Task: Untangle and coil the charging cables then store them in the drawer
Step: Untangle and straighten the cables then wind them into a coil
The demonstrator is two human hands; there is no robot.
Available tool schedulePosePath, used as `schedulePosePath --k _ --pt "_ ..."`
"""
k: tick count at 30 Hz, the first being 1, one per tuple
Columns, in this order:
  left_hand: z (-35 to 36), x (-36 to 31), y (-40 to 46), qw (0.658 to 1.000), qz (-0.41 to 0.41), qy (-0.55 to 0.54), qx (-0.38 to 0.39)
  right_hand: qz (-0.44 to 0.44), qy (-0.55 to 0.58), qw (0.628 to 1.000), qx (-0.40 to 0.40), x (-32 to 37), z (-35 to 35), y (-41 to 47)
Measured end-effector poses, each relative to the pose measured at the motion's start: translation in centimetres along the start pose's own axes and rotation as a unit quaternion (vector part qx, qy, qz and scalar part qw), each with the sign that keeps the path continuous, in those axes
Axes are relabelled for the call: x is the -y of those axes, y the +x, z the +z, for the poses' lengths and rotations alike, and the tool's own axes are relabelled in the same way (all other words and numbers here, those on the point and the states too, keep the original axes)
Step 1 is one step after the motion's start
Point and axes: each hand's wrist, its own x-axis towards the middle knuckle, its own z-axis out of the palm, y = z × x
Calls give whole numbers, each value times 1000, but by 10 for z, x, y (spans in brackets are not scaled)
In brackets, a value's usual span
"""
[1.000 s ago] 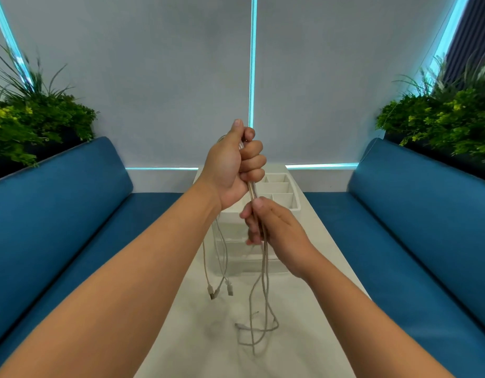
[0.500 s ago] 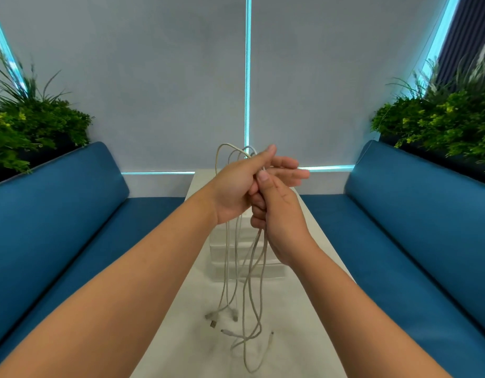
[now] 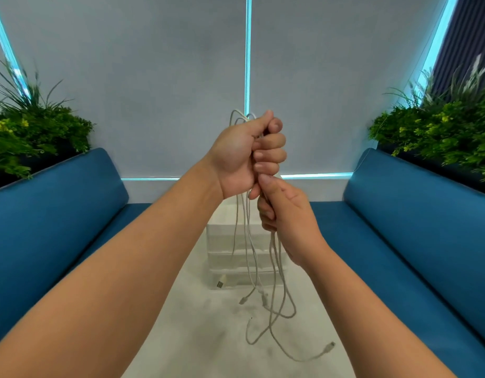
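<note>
Head view, frame centre: left hand [image 3: 242, 156] fists limp pale grey charging cables [image 3: 274, 290]; right hand [image 3: 286, 214] pinches strands below, probably best taken near plugs.

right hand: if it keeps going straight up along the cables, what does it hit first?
The left hand. The right hand grips the cables directly beneath it, its thumb tip already at the left hand's lowest fingers; whether they touch is unclear.

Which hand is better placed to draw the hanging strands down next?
Right hand: it grips the cables just below the left hand, which is clenched holding the bundle's top.
</note>
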Motion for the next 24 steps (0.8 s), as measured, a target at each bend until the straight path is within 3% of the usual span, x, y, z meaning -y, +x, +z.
schedulePosePath --k 5,11,17,22,24 --pt "-3 -11 0 999 21 -15 -26 -12 -35 998 58 -4 -1 -7" --pt "-6 -5 -3 997 48 0 -68 -3 -72 997 8 -12 3 -12" --pt "-14 -16 -6 993 73 5 -94 11 -82 995 58 -31 2 -20" --pt "-17 -7 -9 992 67 26 -104 88 -93 992 -21 -40 0 -21" --pt "-20 -2 -11 991 70 20 -108 106 -81 991 -13 -45 -2 -22"
